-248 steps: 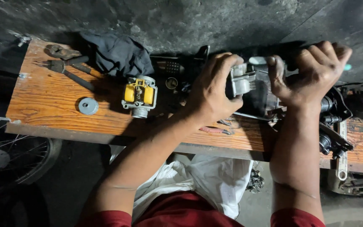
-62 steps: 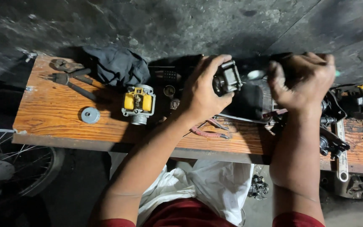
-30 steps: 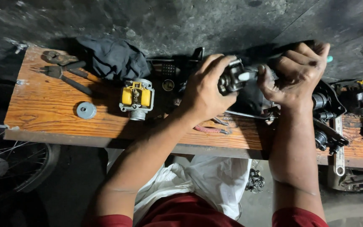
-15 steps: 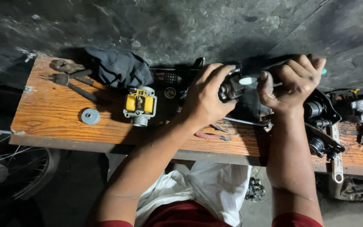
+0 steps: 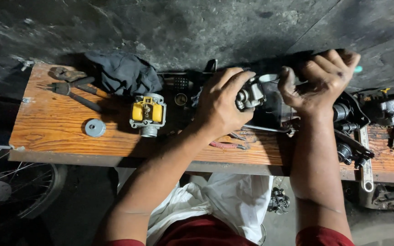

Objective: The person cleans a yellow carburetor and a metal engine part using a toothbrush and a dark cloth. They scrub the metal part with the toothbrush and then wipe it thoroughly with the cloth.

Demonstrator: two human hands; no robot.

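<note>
Single head-worn view, looking steeply down from above the near edge of the wooden bench (image 5: 55,132), facing the dark wall behind its far edge, close at arm's reach, bench spanning the frame, no second view.

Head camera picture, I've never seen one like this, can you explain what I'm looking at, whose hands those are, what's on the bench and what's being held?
The camera is worn on a person's head and looks straight down, so the two bare arms coming up from the bottom edge are that person's own. The left hand grips a small grey metal engine part. The right hand is curled just beside that part; whether it touches it, or what it holds, I cannot tell. They work over a worn wooden bench set against a dark wall. On the bench lie a metal part with yellow pieces, a round metal washer, pliers, a dark cloth and red-handled pliers. More dark metal parts sit at the right. A spoked wheel stands below left.
</note>
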